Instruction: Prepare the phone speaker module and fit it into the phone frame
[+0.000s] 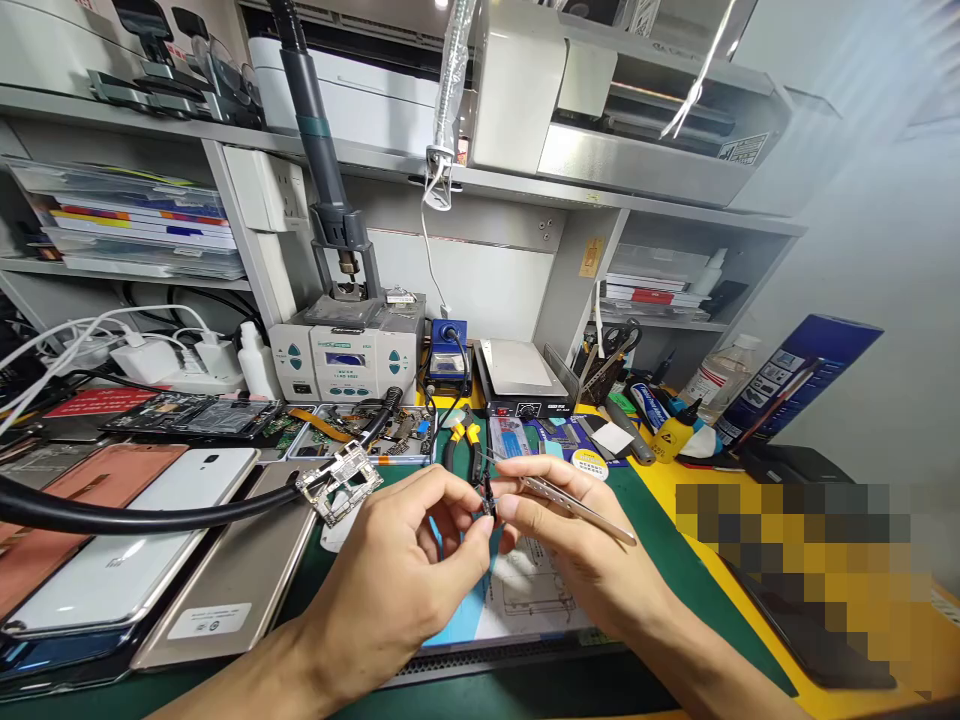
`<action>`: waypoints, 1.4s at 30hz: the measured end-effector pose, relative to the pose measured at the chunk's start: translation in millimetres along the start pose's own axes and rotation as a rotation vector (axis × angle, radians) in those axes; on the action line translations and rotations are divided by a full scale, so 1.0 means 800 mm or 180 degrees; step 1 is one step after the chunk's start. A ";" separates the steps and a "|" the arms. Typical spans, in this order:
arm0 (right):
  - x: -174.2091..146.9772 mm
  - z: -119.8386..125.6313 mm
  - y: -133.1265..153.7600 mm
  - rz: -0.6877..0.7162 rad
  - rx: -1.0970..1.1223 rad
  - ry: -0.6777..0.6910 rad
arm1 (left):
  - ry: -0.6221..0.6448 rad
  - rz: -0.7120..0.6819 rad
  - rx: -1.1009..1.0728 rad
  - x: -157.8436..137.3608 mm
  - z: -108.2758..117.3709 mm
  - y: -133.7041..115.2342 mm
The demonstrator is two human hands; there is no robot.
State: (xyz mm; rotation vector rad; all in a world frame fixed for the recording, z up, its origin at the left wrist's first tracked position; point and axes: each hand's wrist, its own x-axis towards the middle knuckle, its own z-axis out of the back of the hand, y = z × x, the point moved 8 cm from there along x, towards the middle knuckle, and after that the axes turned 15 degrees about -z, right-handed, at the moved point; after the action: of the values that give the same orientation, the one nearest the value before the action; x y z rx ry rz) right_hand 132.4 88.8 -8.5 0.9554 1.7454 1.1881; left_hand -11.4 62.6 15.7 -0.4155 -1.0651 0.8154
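Near the middle of the head view, my left hand pinches a small dark part between thumb and fingertips. The part's exact kind is too small to make out. My right hand grips metal tweezers with holes along the body, their back end pointing down to the right. The tweezer tips come close to the dark part; whether they touch it I cannot tell. Behind the fingers lie pliers with yellow and black handles. Left of my left hand is a bare circuit board. A printed white and blue sheet is under both hands.
Several phones lie at left, crossed by a thick black hose. A hot-air station, a small heating plate and a soldering stand line the back. A yellow bottle and blue box stand at right.
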 end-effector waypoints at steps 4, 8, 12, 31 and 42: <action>-0.004 -0.001 0.005 0.0022 -0.0162 -0.0098 | 0.0068 -0.0313 0.0238 0.002 -0.001 -0.009; -0.003 -0.002 0.003 -0.0061 -0.0198 -0.0125 | 0.0172 -0.0594 0.0459 0.001 -0.003 -0.016; 0.000 -0.004 -0.003 -0.0105 -0.0121 -0.0104 | 0.0170 -0.0663 0.0611 0.000 -0.002 -0.018; 0.003 -0.003 -0.009 -0.0275 0.0651 0.0000 | 0.0067 -0.0919 0.0924 -0.002 0.001 -0.019; 0.005 0.000 -0.009 -0.0235 0.0827 -0.0099 | -0.0140 -0.1148 0.1013 -0.002 0.005 -0.022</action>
State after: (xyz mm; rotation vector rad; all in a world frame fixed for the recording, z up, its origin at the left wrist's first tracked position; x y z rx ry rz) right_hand 130.2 90.4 -16.0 1.0439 1.9244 0.9095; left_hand -8.6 49.7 27.9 0.0647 -0.9923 0.6564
